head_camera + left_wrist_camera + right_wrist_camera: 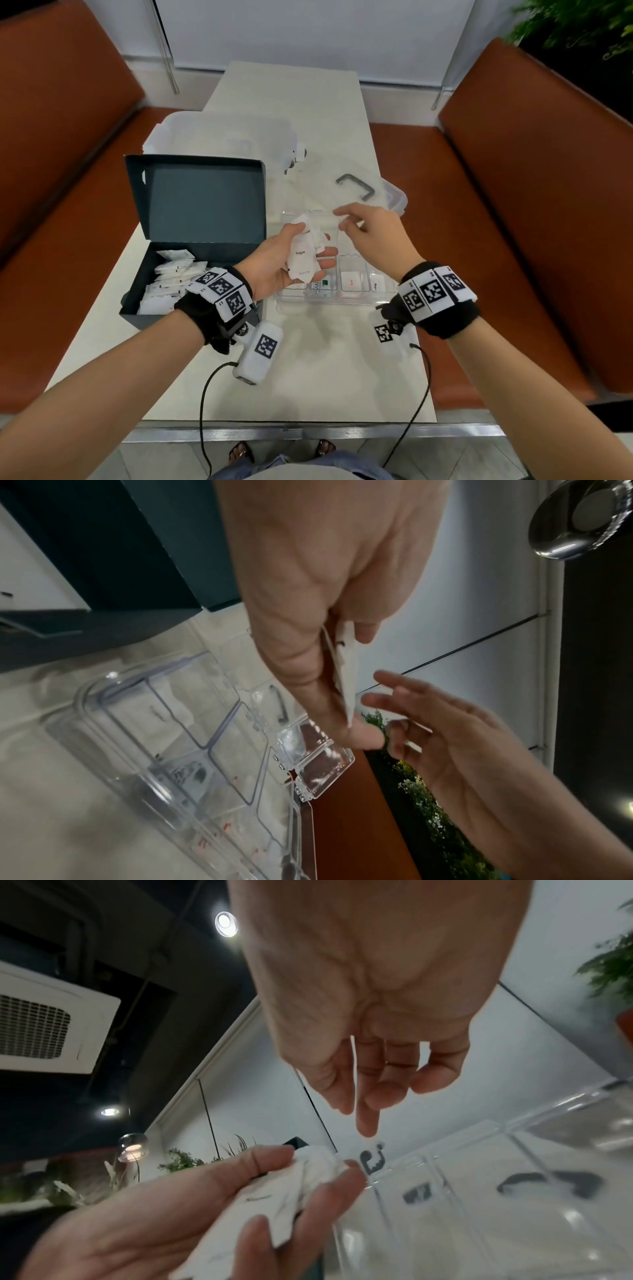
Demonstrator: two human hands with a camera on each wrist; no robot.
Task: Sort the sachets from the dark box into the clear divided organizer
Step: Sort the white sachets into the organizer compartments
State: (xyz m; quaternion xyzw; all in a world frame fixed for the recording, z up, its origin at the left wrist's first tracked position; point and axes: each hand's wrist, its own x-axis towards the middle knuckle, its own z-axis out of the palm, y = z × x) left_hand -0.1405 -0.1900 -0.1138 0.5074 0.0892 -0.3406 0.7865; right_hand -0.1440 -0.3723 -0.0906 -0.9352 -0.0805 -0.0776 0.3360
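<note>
Left hand (279, 260) grips white sachets (303, 255); right hand (375, 236) loosely open, empty, just beside.

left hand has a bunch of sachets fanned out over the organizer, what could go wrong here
1. The left hand holds several sachets loosely fanned; when the empty right hand pulls one, others might slip into the wrong compartment of the clear organizer.
2. Most sachets are white and look alike, so a label could be misread.
3. The organizer's open lid stands just behind the right hand and could get knocked.
</note>
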